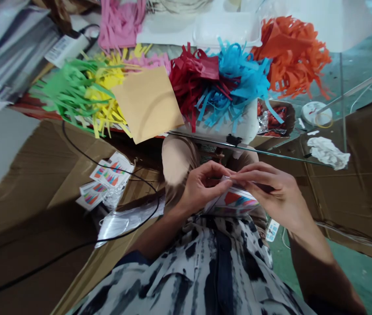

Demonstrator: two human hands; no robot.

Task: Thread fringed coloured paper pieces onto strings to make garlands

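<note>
In my lap lies a packet with a printed card (238, 200) that shows colourful tassel-like shapes; it looks wrapped in clear plastic. My left hand (202, 186) pinches its top edge between thumb and forefinger. Beside it my right hand (276, 190) is closed on the same edge, its fingertips touching those of the left. Whatever small detail sits between the fingertips is hidden. On the glass table beyond are fringed paper bundles: green (71, 89), yellow (107, 94), dark red (194, 76), blue (238, 78) and orange (293, 54). A tan paper sheet (149, 105) overlaps the yellow bundle.
Similar printed packets (107, 177) lie in an open cardboard box (84, 170) at left. A black cable (133, 234) crosses over the box. The glass table edge (280, 155) runs before my knees. A tape roll (317, 113) and crumpled white paper (328, 152) sit at right.
</note>
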